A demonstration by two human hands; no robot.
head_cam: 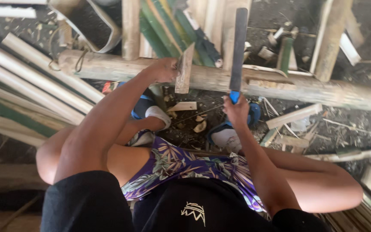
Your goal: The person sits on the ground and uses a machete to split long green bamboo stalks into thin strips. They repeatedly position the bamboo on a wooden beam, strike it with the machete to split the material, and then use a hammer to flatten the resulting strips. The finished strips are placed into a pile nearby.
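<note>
My left hand grips a short split piece of bamboo, held upright against a thick horizontal bamboo pole. My right hand is closed around the blue handle of a long dark machete, whose blade points away from me over the pole. The blade stands just right of the short piece, a little apart from it. I am seated with bent knees, feet in blue sandals below the pole.
Long pale bamboo poles lie at the left. Green and tan bamboo strips lean at top centre. Offcuts and chips litter the dark ground at right. A curved strap lies at top left.
</note>
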